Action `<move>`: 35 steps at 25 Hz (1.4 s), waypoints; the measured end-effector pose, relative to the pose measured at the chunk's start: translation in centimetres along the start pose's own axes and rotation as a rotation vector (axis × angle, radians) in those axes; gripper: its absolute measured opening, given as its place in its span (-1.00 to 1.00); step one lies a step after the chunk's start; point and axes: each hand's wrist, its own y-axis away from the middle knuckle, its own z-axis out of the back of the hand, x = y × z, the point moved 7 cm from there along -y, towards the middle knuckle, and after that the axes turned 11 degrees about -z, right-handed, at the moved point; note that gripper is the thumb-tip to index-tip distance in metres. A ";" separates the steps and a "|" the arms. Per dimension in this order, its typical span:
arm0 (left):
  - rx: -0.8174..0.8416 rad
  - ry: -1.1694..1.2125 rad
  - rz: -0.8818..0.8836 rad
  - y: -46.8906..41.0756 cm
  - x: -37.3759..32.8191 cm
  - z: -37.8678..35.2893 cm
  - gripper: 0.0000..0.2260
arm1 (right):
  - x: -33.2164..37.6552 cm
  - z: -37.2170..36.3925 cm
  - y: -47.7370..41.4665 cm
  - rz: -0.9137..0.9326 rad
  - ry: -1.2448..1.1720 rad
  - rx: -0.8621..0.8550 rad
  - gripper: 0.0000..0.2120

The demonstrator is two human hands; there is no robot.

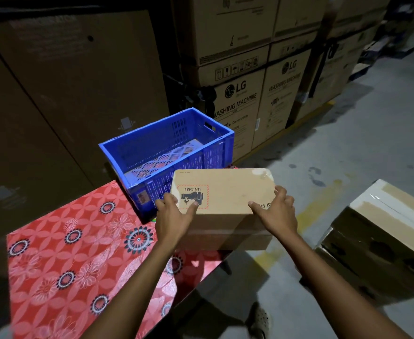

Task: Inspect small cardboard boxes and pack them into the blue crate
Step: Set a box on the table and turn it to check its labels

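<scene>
A small brown cardboard box [225,192] with a red-framed "UN 3481" label is held above the right edge of the table. My left hand [173,216] grips its near left corner, thumb on the label. My right hand [275,211] grips its near right side, fingers spread over the top. A blue slatted plastic crate [167,145] stands just behind the box on the table, and nothing shows inside it.
A red floral cloth [79,253] covers the table. Large taped cartons [382,231] sit on the floor at right. Stacked washing-machine boxes [245,94] rise behind the crate, and dark tall cartons [54,94] stand at left. A foot in a sandal [259,319] shows below.
</scene>
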 end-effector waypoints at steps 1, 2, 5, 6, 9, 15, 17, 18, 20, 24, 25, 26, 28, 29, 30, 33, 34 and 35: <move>0.016 -0.065 -0.029 -0.7 -0.3 0.3 -0.45 | 1.1 0.2 -0.1 0.030 0.052 -0.027 -0.14; 0.032 -0.111 -0.051 -1.5 -0.6 0.5 -0.37 | 2.3 0.3 -0.3 0.056 0.090 -0.041 -0.12; 0.140 -0.128 -0.046 -3.7 -1.3 0.1 -0.18 | 4.3 -0.6 -1.2 0.034 0.187 0.007 -0.03; 0.198 -0.117 -0.018 -4.1 -1.4 -0.4 -0.12 | 4.4 -1.1 -1.3 0.010 0.227 0.030 0.01; 0.303 -0.195 0.056 -3.9 -1.4 -2.1 0.03 | 3.7 -2.1 -1.0 -0.020 0.309 0.031 0.06; 0.256 -0.335 0.045 -3.4 -1.6 -2.7 0.08 | 3.2 -2.5 -1.0 0.009 0.346 -0.035 0.07; 0.270 -0.335 0.053 -3.9 -1.7 -2.9 0.10 | 3.3 -2.6 -1.4 0.010 0.351 -0.030 0.08; 0.281 -0.333 0.055 -4.1 -1.8 -3.0 0.10 | 3.3 -2.7 -1.5 0.012 0.354 -0.030 0.08; 0.296 -0.336 0.059 -4.3 -1.7 -3.2 0.12 | 3.4 -2.6 -1.6 0.009 0.355 -0.023 0.08; 0.322 -0.336 0.069 -4.2 -1.4 -3.2 0.12 | 3.3 -2.4 -1.2 -0.002 0.353 -0.013 0.09; 0.332 -0.336 0.065 -4.3 -1.4 -3.2 0.11 | 3.2 -2.3 -1.1 -0.006 0.354 -0.009 0.10; 0.334 -0.333 0.052 -4.4 -1.5 -3.2 0.09 | 3.3 -2.2 -1.2 -0.011 0.345 -0.004 0.09; 0.286 -0.321 0.004 -5.4 -2.2 -2.8 0.03 | 3.8 -1.8 -1.9 -0.026 0.290 -0.001 0.06; 0.246 -0.314 -0.022 -6.1 -2.6 -2.5 -0.01 | 4.2 -1.6 -2.5 -0.035 0.250 -0.004 0.03; 0.214 -0.303 -0.041 -6.8 -3.0 -2.3 -0.04 | 4.8 -1.4 -3.2 -0.041 0.208 -0.007 0.01; 0.183 -0.280 -0.038 -8.8 -3.4 -2.6 -0.10 | 6.3 -1.2 -5.3 -0.052 0.133 0.009 -0.03; 0.186 -0.275 -0.016 -9.3 -3.3 -3.0 -0.10 | 6.6 -1.4 -5.8 -0.060 0.128 0.018 -0.02; 0.189 -0.266 0.018 -9.6 -3.1 -3.3 -0.10 | 6.7 -1.5 -6.1 -0.068 0.134 0.027 -0.01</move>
